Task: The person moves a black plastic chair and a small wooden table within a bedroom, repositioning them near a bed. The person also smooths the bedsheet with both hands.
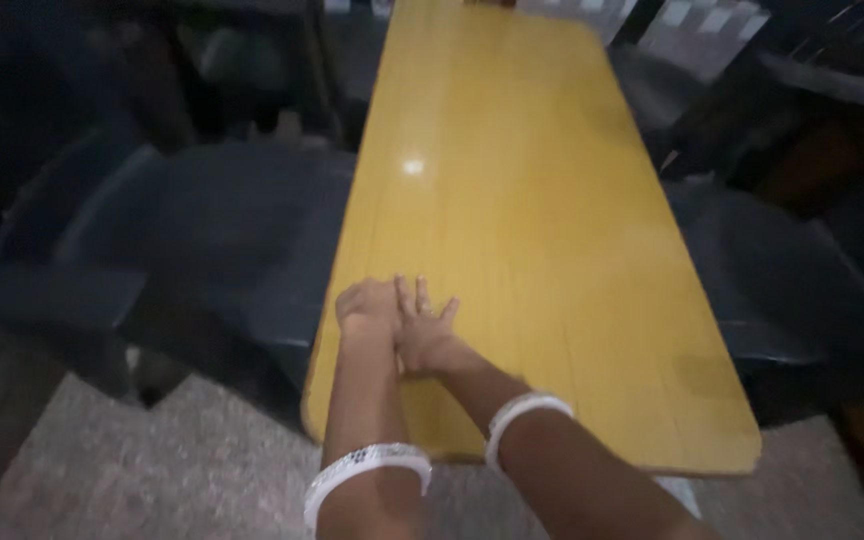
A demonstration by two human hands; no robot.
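Observation:
Both my hands rest side by side on the near left part of a long yellow table (pixel 512 200). My left hand (pixel 367 305) is curled into a loose fist with its knuckles up, close to the table's left edge, and nothing shows in it. Flat on the tabletop lies my right hand (pixel 428 332), its fingers spread and pointing away from me, touching the side of my left hand. Each forearm wears a white bangle: the left bangle (pixel 367 470) and the right bangle (pixel 524 412).
A dark chair (pixel 202 230) stands against the table's left side and another dark chair (pixel 792 280) against its right side. More dark furniture fills the back. Grey speckled floor (pixel 152 470) lies below the table's near end. The picture is dim and blurred.

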